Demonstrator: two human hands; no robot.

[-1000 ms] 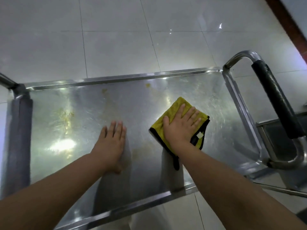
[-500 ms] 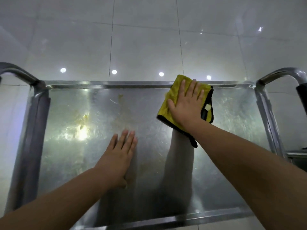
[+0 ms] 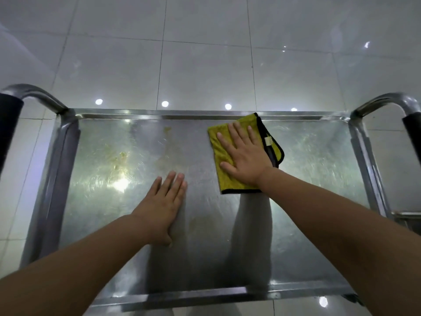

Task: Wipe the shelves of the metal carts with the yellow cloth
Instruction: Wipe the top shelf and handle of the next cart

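Yellow cloth (image 3: 230,176) under flat right hand (image 3: 245,159), left hand (image 3: 163,206) flat on cart shelf (image 3: 307,174)

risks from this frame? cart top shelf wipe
1. The yellowish stains sit left of the yellow cloth with black trim; wiping only the right side would likely miss them.
2. The left hand lies flat on the steel shelf and may leave prints there.
3. The right hand presses with flat fingers, so the cloth could slip or bunch.
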